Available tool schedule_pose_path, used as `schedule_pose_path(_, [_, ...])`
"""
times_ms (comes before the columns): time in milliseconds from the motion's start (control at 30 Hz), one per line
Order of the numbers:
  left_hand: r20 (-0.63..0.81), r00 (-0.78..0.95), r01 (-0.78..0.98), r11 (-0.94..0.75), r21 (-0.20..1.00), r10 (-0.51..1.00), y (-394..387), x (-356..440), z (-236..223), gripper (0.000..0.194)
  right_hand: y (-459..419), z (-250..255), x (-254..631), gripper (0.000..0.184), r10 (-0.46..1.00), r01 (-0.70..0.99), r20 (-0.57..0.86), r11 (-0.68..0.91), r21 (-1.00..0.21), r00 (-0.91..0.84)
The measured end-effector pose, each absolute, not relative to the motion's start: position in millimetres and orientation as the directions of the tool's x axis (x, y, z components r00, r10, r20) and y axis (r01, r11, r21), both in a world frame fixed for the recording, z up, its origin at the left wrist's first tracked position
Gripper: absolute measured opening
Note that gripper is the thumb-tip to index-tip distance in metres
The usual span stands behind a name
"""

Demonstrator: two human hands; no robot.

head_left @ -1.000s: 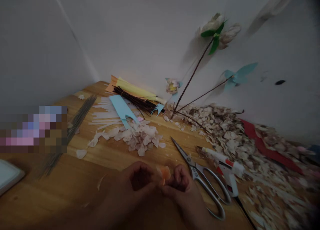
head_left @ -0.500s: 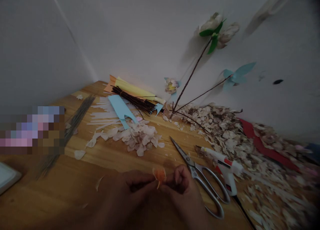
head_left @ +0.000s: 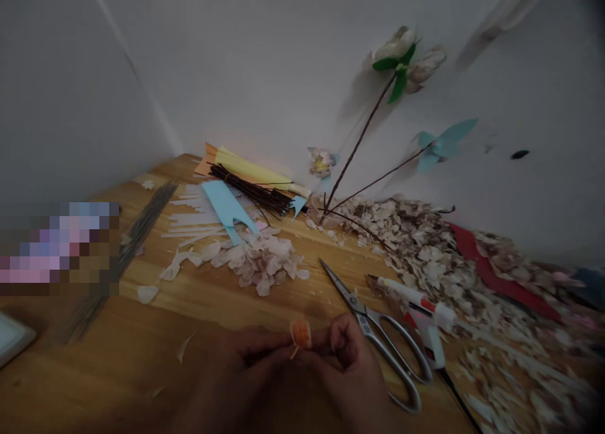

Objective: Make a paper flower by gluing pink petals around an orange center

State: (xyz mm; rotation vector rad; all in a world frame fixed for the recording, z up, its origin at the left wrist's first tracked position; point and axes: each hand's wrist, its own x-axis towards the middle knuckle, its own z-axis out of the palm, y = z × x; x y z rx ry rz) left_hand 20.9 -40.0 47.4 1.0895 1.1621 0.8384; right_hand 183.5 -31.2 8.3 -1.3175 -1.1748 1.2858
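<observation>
Both my hands meet low in the view, over the near part of a wooden table (head_left: 198, 302). My left hand (head_left: 246, 371) and my right hand (head_left: 347, 365) each pinch a small orange paper bud (head_left: 300, 333) between fingertips, with a thin stub pointing down from it. Just right of my right hand lie steel scissors (head_left: 378, 333), blades pointing away from me. Beyond the scissors lies a white and red glue gun (head_left: 425, 314).
A heap of pale petal pieces (head_left: 259, 261) lies ahead, with white paper strips, a light blue cut-out (head_left: 227, 204), dark wire stems (head_left: 255, 191) and yellow paper behind. Paper scraps cover the right side. Paper flowers on stems (head_left: 401, 56) lean on the wall.
The orange bud has been turned and squeezed smaller between my fingertips. My hands have sunk slightly lower in view and my left fingers have closed in tighter.
</observation>
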Motion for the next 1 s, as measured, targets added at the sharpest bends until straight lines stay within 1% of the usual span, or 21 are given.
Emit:
schedule_pose_path(200, [-0.370,0.164,-0.086,0.387,0.918,0.914,-40.5,25.8,50.5,0.015,-32.3,9.6,182.7,0.038,0.994,0.022,-0.107,-0.108,-0.994,0.036])
schedule_pose_path(333, [-0.368,0.174,-0.172,0.396,0.902,0.914,-39.1,26.8,46.7,0.012,-32.4,14.2,181.5,0.035,0.998,0.063,-0.060,-0.062,-0.996,0.023])
schedule_pose_path(500, [-0.381,0.141,-0.208,0.404,0.891,0.914,-39.2,27.4,42.7,0.008,-31.7,18.3,179.9,0.035,0.998,0.088,-0.064,-0.066,-0.994,0.027])
schedule_pose_path(600, [-0.385,0.174,-0.240,0.418,0.876,0.906,-40.5,27.2,43.2,0.009,-32.0,16.8,180.5,0.035,0.998,0.095,-0.066,-0.067,-0.993,0.011])
schedule_pose_path(800, [-0.387,0.297,-0.269,0.465,0.843,0.873,-42.3,27.4,41.1,0.014,-32.9,14.0,182.5,0.034,0.997,0.143,-0.061,-0.068,-0.987,0.053])
schedule_pose_path(900, [-0.414,0.331,-0.276,0.507,0.817,0.848,-43.1,28.8,33.8,0.018,-30.5,16.8,185.0,0.031,0.998,0.238,-0.011,-0.024,-0.971,0.056])
schedule_pose_path(933, [-0.422,0.323,-0.276,0.511,0.814,0.847,-42.8,28.6,30.5,0.020,-29.0,18.0,186.5,0.029,0.998,0.298,0.017,0.000,-0.954,0.055])
schedule_pose_path(1000, [-0.423,0.240,-0.262,0.478,0.839,0.874,-40.5,26.1,24.6,0.026,-25.3,19.9,190.1,0.024,0.996,0.460,0.087,0.061,-0.886,0.036])
